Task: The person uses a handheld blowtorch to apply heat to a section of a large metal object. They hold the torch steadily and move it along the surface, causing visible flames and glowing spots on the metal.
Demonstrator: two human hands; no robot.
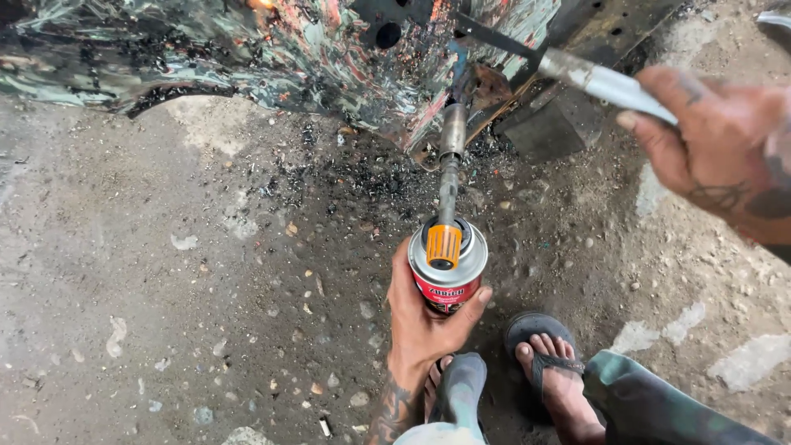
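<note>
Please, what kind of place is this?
Probably a rough vehicle body repair yard. The left hand holds a gas torch canister toward a scorched, paint-stripped metal panel, the right hand holds a scraper, and the ground is dirty concrete.

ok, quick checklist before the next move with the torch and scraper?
1. Left hand grip on the gas can: wrapped around it, ok.
2. Torch nozzle aimed at the painted metal panel: ok.
3. Flame lit: cannot tell; no flame visible at the tip.
4. Right hand grip on the scraper: closed on the handle, ok.
5. Scraper blade on the panel: tip meets it near the nozzle, ok.
6. Feet protected: open sandals, charred flakes on the ground close by, not ok.
</note>
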